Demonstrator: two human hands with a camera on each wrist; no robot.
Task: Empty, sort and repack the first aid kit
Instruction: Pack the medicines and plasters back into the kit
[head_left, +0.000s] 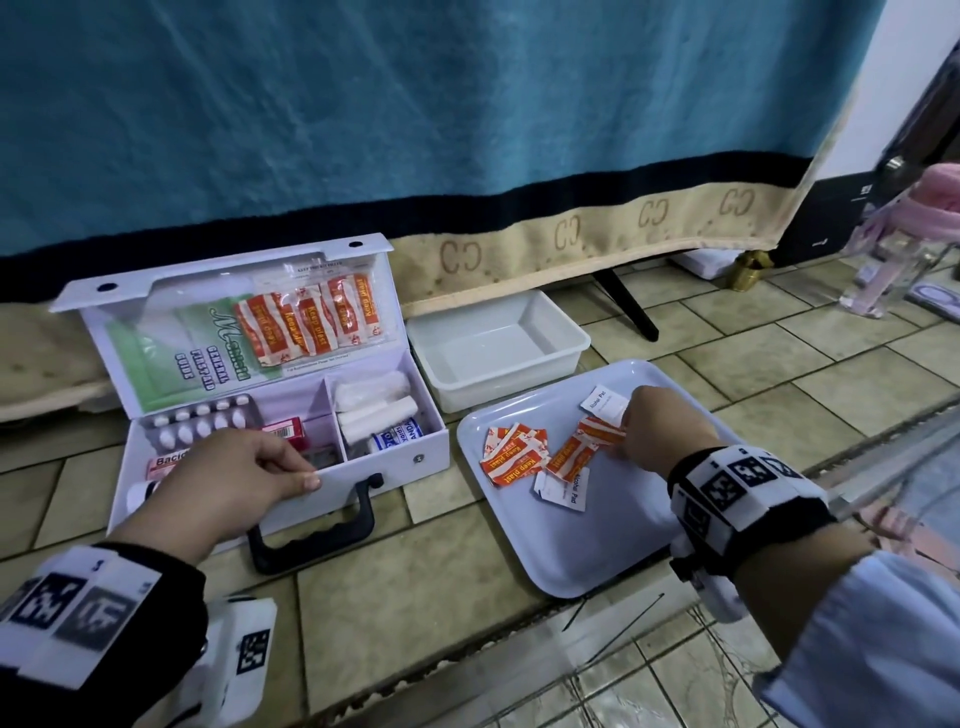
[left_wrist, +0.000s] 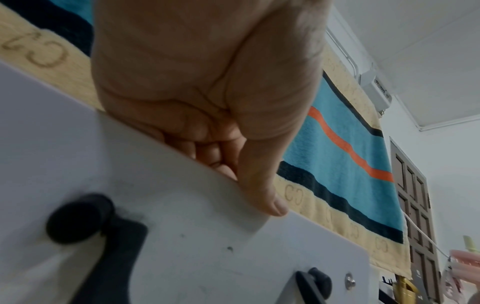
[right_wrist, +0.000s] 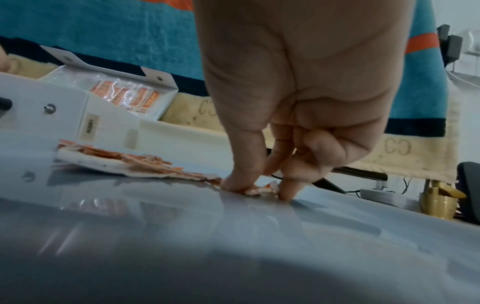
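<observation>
Two hands work around the open white plastic first aid case (head_left: 332, 483) on the tiled floor: from the head, the left hand (head_left: 236, 475) grips its front rim, and the right hand (head_left: 660, 431) pinches an orange plaster packet (head_left: 597, 434) on the pale flat tray (head_left: 597, 551) right of the case.

Left wrist: thumb (left_wrist: 262, 191) outside the case wall (left_wrist: 182, 246), fingers curled inside.

Right wrist: fingertips (right_wrist: 236, 185) pinch the packet (right_wrist: 259, 190) against the tray (right_wrist: 233, 246).

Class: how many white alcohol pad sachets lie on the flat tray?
2: one alcohol pad by the right hand, another at the front; more may hide underneath.
</observation>
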